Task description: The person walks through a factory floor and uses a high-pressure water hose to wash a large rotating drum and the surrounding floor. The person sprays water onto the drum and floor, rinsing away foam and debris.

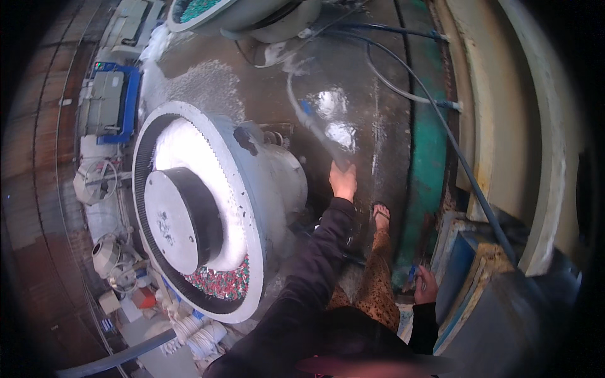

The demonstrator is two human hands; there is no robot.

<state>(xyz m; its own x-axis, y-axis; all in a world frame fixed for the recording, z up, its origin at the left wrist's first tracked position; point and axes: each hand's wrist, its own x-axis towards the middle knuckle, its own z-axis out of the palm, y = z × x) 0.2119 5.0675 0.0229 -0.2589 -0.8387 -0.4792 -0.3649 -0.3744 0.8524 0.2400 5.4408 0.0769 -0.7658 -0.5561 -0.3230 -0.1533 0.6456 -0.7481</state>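
Your left hand [343,181] is out at full reach, fingers clenched round the end of a pale grey hose [313,123] that runs up and away over the wet, shiny brown concrete floor [353,75]. The hose sits right in the middle of the view, and there is foamy water on the floor near its far end.

Your right hand [426,285] is low beside your hip, curled round a small blue object [412,273]; what that object is, you can't make out from here. It rests against the edge of a worn blue and cream box frame [463,264].

Just left of your outstretched dark sleeve stands the big grey round drum machine [252,189], tilted open toward you. Inside it, white foam fills the upper part around a grey centre cap [169,220], and a heap of small red and green pieces [228,283] lies at the bottom of the bowl.

Your sandalled foot [380,214] stands on the wet floor beside a green painted kerb [428,164]. A thin black cable [441,120] runs along above it.

At the top edge, a second grey drum [214,11] holds green pieces. Far left, a grey control box on a blue frame [107,104] stands by the wall.
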